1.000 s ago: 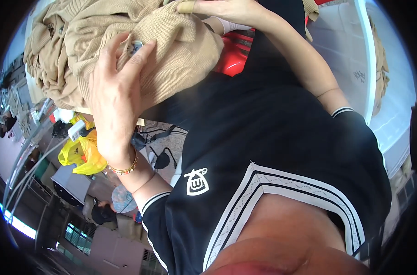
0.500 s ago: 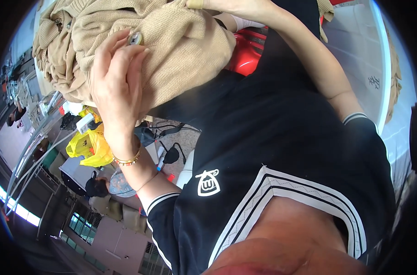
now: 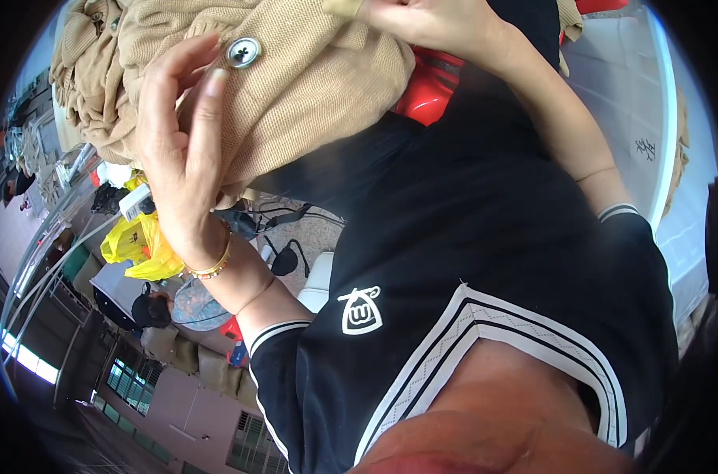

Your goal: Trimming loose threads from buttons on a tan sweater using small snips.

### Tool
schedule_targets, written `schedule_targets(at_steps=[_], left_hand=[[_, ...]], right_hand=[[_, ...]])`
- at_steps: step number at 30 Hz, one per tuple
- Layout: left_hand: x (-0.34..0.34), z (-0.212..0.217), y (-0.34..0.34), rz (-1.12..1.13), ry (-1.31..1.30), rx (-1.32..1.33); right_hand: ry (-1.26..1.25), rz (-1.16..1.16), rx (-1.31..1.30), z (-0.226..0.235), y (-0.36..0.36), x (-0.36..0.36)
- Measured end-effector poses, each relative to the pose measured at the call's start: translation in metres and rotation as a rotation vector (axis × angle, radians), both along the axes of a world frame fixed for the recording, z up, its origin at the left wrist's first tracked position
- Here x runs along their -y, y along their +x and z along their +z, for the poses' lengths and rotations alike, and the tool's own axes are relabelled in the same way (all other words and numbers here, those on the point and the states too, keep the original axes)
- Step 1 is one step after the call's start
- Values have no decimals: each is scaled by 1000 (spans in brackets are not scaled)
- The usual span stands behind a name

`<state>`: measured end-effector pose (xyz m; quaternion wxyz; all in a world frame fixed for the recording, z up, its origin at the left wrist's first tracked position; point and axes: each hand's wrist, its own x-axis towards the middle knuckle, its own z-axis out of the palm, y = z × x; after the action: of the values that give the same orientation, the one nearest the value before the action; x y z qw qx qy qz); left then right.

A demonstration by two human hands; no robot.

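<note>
A tan knitted garment lies bunched across my lap and the surface at upper left. On it sits a round, shiny button with a dark centre. My left hand, with bracelets at the wrist, rests at the knit just left of the button. Its thumb and fingers are apart and grip nothing. At the top edge, my right hand is over the garment, fingers curled and slightly blurred, a tan wrap on one finger. What its fingers hold, if anything, cannot be made out.
A red stool shows beside my lap. At right stands a large whitish tub. Yellow plastic bags and cables lie lower left. Farther off, a person is by a table.
My left thumb and fingers have come away from the button, which now shows whole. My right hand has moved down and further into view. The garment and button have shifted slightly upward.
</note>
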<state>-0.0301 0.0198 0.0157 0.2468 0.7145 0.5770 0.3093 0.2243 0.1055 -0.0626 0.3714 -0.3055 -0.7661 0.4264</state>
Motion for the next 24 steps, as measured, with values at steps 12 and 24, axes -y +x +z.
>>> schedule_targets(at_steps=[12, 24], left_hand=[[14, 1, 19, 104, 220, -460], [16, -13, 14, 183, 201, -100]], right_hand=[[369, 97, 246, 32, -35, 20], [69, 19, 151, 23, -60, 14]])
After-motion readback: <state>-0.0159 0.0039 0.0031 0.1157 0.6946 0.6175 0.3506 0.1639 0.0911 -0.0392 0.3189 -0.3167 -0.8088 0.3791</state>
